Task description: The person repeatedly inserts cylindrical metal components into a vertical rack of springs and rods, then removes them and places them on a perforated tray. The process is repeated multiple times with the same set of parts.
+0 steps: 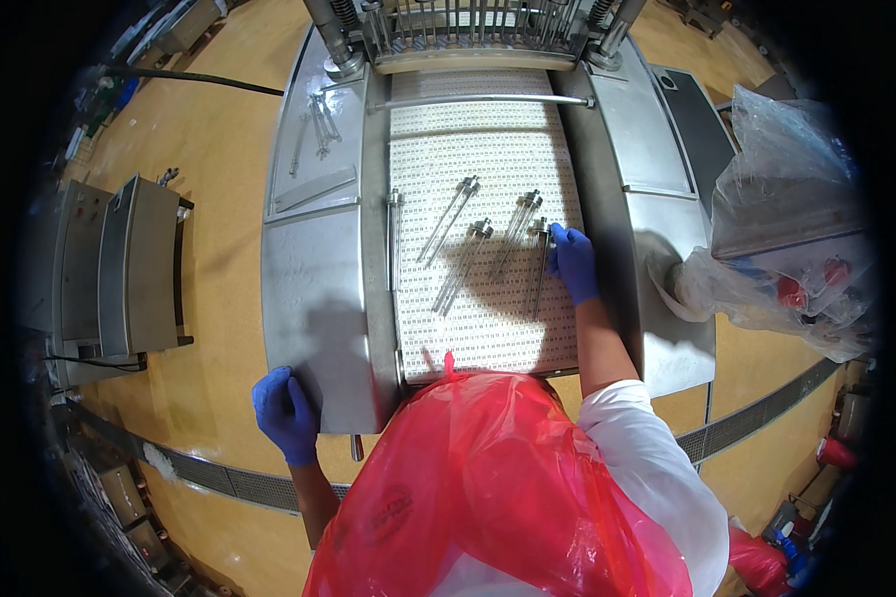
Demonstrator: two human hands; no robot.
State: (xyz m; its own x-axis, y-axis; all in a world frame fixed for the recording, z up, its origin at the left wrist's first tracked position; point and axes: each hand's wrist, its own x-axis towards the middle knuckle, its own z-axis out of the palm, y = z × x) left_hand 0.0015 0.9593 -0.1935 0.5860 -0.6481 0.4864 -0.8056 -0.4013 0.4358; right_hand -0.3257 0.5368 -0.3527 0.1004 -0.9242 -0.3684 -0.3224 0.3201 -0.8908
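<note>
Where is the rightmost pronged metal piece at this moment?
In the head view, the pronged metal piece is toward the right of the white belt, just left of the gloved right hand.

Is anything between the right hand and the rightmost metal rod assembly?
Nothing visible. The right hand is right beside the rightmost metal rod assembly; whether the fingertips touch it is unclear. The neighboring rod assembly lies to its left on the white conveyor belt, outside that gap.
</note>
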